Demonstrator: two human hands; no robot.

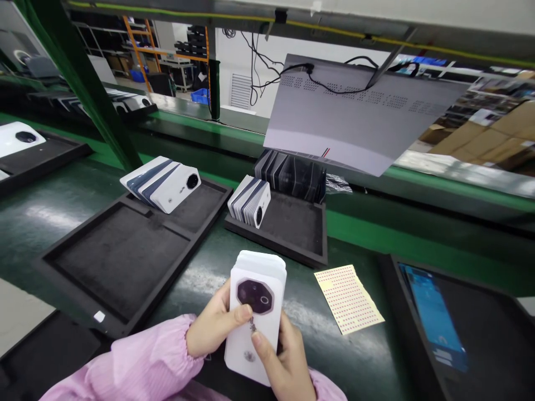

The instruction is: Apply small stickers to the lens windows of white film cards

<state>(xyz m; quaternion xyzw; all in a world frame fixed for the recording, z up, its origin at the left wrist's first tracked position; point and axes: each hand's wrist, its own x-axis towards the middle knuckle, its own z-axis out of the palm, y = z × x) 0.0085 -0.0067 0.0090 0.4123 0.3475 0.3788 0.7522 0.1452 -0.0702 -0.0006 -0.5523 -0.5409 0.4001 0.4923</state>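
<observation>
My left hand (pixel 215 326) grips a stack of white plastic covers (pixel 256 312) from the left side, thumb across the front below the dark oval window. My right hand (pixel 282 365) holds the stack from below and right, its thumb and fingertip pinched on a tiny part (pixel 252 323) at the cover's face. Both sleeves are pink. The stack is held upright above the near edge of the green belt (pixel 376 228).
A black foam tray (pixel 125 262) with a leaning row of white covers (pixel 161 184) lies to the left. A second tray (pixel 292 228) holds more covers (pixel 249 201) and dark parts. A yellow sticker sheet (pixel 348 298) lies right of my hands. A dark tray with a blue film (pixel 434 317) sits at the right.
</observation>
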